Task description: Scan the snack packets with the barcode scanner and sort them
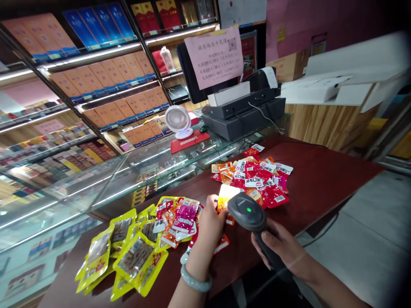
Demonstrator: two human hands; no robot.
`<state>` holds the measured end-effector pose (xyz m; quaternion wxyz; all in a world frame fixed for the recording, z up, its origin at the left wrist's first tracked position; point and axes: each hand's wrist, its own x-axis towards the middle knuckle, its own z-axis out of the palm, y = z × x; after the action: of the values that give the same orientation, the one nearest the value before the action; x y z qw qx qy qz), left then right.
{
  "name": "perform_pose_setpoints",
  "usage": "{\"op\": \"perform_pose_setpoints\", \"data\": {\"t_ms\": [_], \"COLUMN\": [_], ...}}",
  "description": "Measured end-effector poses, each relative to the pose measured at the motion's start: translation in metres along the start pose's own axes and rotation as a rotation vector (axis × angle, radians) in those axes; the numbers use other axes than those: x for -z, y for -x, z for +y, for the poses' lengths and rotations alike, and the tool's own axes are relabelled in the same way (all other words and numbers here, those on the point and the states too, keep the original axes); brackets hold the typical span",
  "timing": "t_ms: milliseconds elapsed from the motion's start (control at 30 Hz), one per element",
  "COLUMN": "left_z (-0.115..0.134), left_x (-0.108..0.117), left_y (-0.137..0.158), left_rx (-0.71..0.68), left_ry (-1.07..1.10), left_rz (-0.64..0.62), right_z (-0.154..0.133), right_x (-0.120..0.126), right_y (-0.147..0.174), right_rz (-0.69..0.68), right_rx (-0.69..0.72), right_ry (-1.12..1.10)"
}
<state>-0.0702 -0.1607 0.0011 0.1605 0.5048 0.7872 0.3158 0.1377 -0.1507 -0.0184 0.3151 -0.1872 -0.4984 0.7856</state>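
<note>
In my right hand (279, 244) is a dark barcode scanner (247, 210), gripped by its handle, with a green light lit on top. Its head points at a small snack packet (227, 193) pinched in my left hand (213, 214); the packet looks brightly lit and its print is washed out. A pale bangle (195, 280) circles the left wrist. Just beyond the scanner lies a pile of red, orange and white snack packets (257, 175). Left of my left forearm, more small packets (184, 216) lie beside and partly over larger yellow snack bags (135, 256) with clear windows.
All the packets rest on a dark red tabletop (324, 171). Behind it runs a glass display counter (138, 158) bearing a white fan (178, 120) and a cash register (244, 113) with a pink handwritten sign (215, 57). Shelves of boxes (105, 77) line the back; a cable hangs at the right.
</note>
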Motion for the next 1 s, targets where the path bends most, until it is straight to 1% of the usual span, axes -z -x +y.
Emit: {"op": "perform_pose_setpoints", "data": {"t_ms": [100, 200, 267, 333, 367, 400, 433, 467, 533, 600, 633, 733, 833, 900, 1000], "left_z": [-0.011, -0.028, -0.037, -0.04, -0.039, -0.035, -0.03, -0.024, -0.009, 0.006, 0.014, 0.034, 0.044, 0.043, 0.033], "left_x": [0.013, 0.037, 0.053, 0.061, 0.061, 0.058, 0.053, 0.045, 0.026, 0.005, -0.005, -0.028, -0.041, -0.043, -0.04], "left_y": [0.002, 0.002, 0.004, 0.005, 0.006, 0.006, 0.005, 0.002, -0.008, -0.024, -0.034, -0.061, -0.08, -0.086, -0.086], "left_rx": [0.03, 0.118, 0.162, 0.158, 0.133, 0.095, 0.052, 0.007, -0.08, -0.133, -0.142, -0.095, -0.061, -0.04, 0.03], "left_ry": [0.025, -0.043, -0.222, -0.459, -0.553, -0.609, -0.624, -0.607, -0.536, -0.479, -0.464, -0.458, -0.466, -0.422, -0.267], "left_rz": [0.015, 0.05, 0.104, 0.225, 0.289, 0.335, 0.347, 0.323, 0.215, 0.126, 0.1, 0.052, 0.018, -0.009, -0.056], "right_z": [0.001, 0.005, 0.011, 0.018, 0.021, 0.024, 0.025, 0.026, 0.026, 0.025, 0.024, 0.023, 0.021, 0.018, 0.014], "right_x": [-0.004, -0.002, 0.002, 0.007, 0.009, 0.012, 0.014, 0.016, 0.021, 0.025, 0.027, 0.031, 0.033, 0.033, 0.035], "right_y": [0.0, 0.004, 0.007, 0.012, 0.015, 0.017, 0.02, 0.023, 0.028, 0.032, 0.033, 0.035, 0.036, 0.037, 0.037], "right_rz": [-0.012, 0.001, 0.01, 0.035, 0.057, 0.082, 0.109, 0.135, 0.163, 0.189, 0.204, 0.256, 0.275, 0.285, 0.279], "right_rx": [-0.015, -0.033, -0.044, -0.057, -0.069, -0.083, -0.099, -0.11, -0.11, -0.098, -0.095, -0.087, -0.071, -0.065, -0.072], "right_ry": [0.014, 0.012, 0.021, 0.025, 0.026, 0.026, 0.026, 0.027, 0.033, 0.028, 0.02, -0.01, -0.017, -0.008, 0.006]}}
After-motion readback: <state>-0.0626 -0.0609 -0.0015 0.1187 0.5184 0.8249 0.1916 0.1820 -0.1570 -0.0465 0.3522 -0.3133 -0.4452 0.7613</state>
